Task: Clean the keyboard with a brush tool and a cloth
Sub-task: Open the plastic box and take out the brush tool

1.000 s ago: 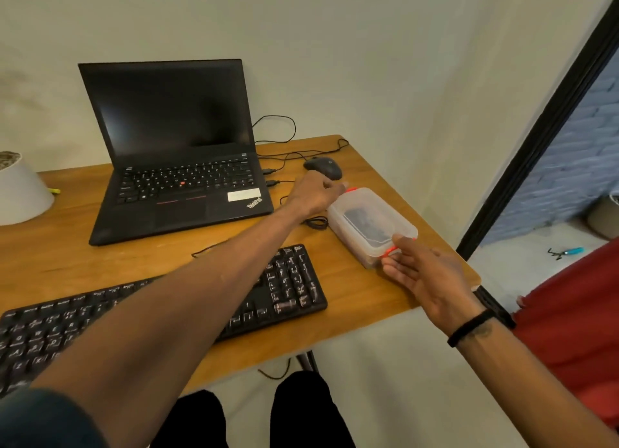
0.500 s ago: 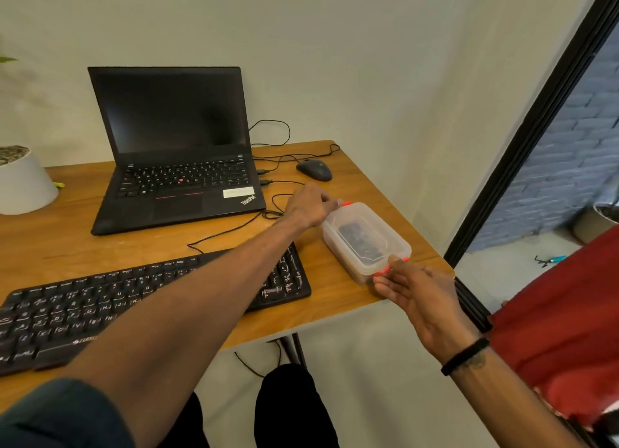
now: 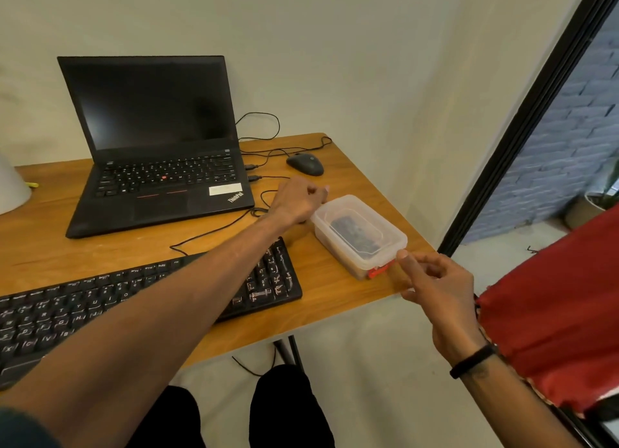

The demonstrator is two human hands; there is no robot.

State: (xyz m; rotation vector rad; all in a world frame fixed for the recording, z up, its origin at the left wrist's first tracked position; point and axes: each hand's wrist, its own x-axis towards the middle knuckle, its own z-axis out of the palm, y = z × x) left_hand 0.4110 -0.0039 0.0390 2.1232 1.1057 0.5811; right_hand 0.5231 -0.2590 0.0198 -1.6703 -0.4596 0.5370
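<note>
Both hands are working the clear plastic lidded box [image 3: 360, 234]: left hand [image 3: 294, 202] is curling at its far end, right hand [image 3: 432, 280] is fingering the near red clasp [image 3: 377, 271], likely to unlatch it. Long black keyboard [image 3: 140, 300] is lying beside on the wooden bench [image 3: 335, 310].

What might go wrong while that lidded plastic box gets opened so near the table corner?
The clear plastic box with red clips sits near the wooden table corner; a hard tug from the right hand might slide it off. The left hand hangs over thin black cables and may snag them.
</note>
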